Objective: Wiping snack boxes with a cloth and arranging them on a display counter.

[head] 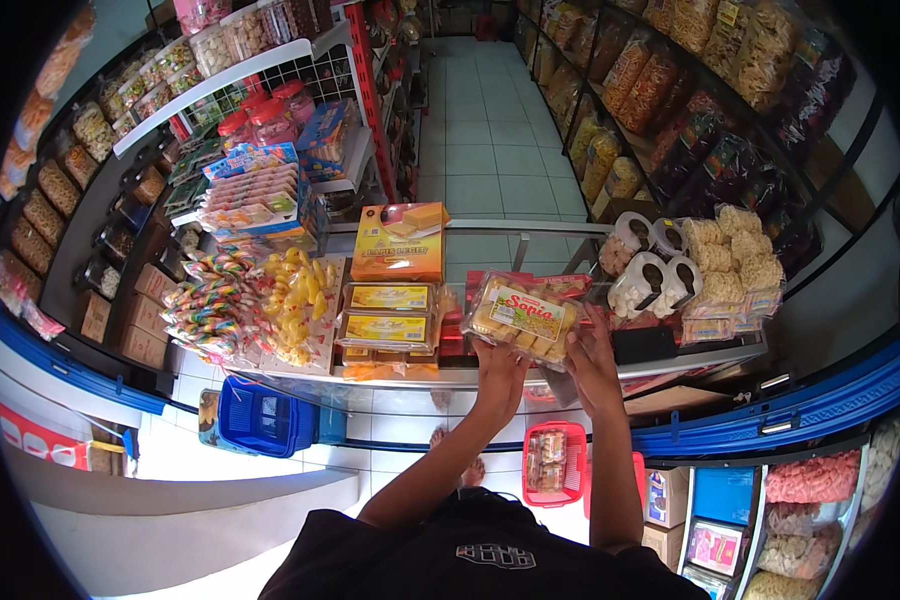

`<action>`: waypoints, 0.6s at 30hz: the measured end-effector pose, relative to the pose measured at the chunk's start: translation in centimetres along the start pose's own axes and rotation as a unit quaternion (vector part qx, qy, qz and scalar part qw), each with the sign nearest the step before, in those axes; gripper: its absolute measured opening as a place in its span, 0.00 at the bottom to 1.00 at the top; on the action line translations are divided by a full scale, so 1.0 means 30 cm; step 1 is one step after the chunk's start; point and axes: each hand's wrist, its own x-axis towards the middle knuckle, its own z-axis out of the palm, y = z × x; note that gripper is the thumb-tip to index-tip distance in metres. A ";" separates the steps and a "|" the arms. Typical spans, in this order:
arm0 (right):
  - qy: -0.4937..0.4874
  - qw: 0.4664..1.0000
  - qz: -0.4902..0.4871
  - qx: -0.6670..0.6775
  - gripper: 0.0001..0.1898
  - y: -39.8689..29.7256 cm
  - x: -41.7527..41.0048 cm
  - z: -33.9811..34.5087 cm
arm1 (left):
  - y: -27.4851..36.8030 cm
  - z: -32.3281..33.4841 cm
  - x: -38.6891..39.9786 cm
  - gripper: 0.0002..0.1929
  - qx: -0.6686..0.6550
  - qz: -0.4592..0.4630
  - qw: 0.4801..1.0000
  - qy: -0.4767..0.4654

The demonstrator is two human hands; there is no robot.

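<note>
Both my hands hold a clear plastic pack of pastries [523, 319] with a printed label, tilted over the front of a glass display counter [555, 251]. My left hand [501, 375] grips its lower edge, and my right hand [594, 356] supports the right end. Beneath and behind the pack lie red packets [562, 285], partly hidden. To the left, yellow-labelled cake packs [388, 328] are stacked in front of an orange layer-cake box [399, 241]. Dark flat object [645, 345] rests to the right of my right hand.
Colourful twisted lollipops [214, 304] and yellow candies [294, 300] crowd the counter's left. White-lidded jars [649, 262] and bagged noodle-like snacks [735, 262] stand at right. On the floor are a blue basket [266, 420] and a red basket [526, 480] holding similar packs. A tiled aisle [480, 127] runs between shelves beyond.
</note>
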 end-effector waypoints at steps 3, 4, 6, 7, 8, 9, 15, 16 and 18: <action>0.005 1.000 0.017 0.011 0.33 0.012 0.144 0.010 | -0.002 0.007 0.107 0.32 0.028 0.006 0.999 0.024; 0.011 0.999 0.002 0.030 0.33 0.011 0.198 0.012 | 0.003 0.019 0.145 0.34 0.054 -0.002 0.997 0.046; 0.021 0.998 -0.014 0.062 0.34 0.001 0.296 0.015 | 0.000 0.054 0.212 0.30 0.093 0.013 0.993 0.070; 0.019 0.998 -0.012 0.061 0.34 -0.002 0.346 0.004 | 0.002 0.065 0.247 0.26 0.132 0.030 0.986 0.093; 0.006 1.000 0.010 0.028 0.34 -0.001 0.398 -0.015 | 0.012 0.070 0.281 0.28 0.125 0.013 0.985 0.117; -0.011 0.999 0.033 -0.007 0.34 -0.017 0.443 0.001 | 0.010 0.051 0.318 0.28 0.122 0.017 0.985 0.121; -0.024 0.997 0.067 0.003 0.36 -0.029 0.620 0.055 | 0.013 0.046 0.429 0.30 0.008 0.069 0.986 0.150; -0.029 0.997 0.071 -0.019 0.36 -0.029 0.641 0.054 | 0.014 0.043 0.440 0.32 0.001 0.077 0.986 0.151; -0.037 0.996 0.073 -0.039 0.36 -0.015 0.688 0.060 | 0.020 0.051 0.456 0.35 -0.007 0.078 0.985 0.151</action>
